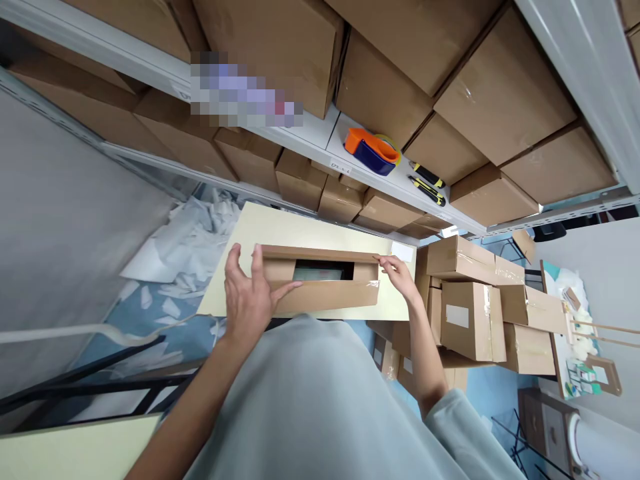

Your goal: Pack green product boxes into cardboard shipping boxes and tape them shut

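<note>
The left hand [250, 292], fingers spread wide, rests at the left end of the open box [325, 295] on the table [310, 223], the right hand [396, 272] pinches the far flap [320, 253], and a tape dispenser [371, 151] lies beyond.

A plain grey wall [65, 193] is being presented at the left. Blue flooring [124, 315] is being partly covered there by crumpled white sheets [187, 230]. White metal shelving [590, 73] is being filled by cardboard cartons [505, 80] on two levels. At the right, floor space is being occupied by stacked cartons [470, 299] and a drawer cabinet [543, 427]. Highlights are being reflected by the shelving's upright.
</note>
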{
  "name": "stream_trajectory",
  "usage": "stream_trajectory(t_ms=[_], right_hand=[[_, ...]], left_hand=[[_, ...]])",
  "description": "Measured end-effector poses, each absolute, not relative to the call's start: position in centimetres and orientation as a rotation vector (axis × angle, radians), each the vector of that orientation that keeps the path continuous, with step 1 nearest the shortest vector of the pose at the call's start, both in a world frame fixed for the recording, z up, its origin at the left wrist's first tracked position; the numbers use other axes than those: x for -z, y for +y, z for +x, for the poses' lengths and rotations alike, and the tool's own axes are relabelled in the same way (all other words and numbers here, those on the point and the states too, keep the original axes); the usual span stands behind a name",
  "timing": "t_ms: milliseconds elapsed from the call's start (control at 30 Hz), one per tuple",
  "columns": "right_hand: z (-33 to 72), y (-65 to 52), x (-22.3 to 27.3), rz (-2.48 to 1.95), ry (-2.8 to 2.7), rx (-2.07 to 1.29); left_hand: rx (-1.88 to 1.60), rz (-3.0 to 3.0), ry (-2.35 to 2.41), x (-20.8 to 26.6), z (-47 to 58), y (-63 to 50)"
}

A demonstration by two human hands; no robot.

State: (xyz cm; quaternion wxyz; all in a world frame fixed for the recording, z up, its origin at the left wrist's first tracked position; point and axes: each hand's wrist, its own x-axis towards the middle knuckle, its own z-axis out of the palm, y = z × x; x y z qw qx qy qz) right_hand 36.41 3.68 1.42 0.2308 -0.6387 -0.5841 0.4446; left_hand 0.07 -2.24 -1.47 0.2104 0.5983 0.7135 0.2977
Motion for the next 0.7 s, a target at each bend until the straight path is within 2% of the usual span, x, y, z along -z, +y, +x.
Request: stream_trajectory(t_ms=[200,433,700], right_hand=[[36.1,0.4,1.8,-1.867,-1.632,-1.083],[34.7,-0.3,1.8,-1.866,-1.537,-1.05],[33.1,-0.8,3.1,-1.85,-1.555,-0.971]], left_hand=[[-0.742,1.689,1.868,3.1,0.2,-1.7],[-0.618,1.396,1.79,3.6,-0.7,0.4],[-0.712,1.195,1.705,5.3,-1.9,0.2]])
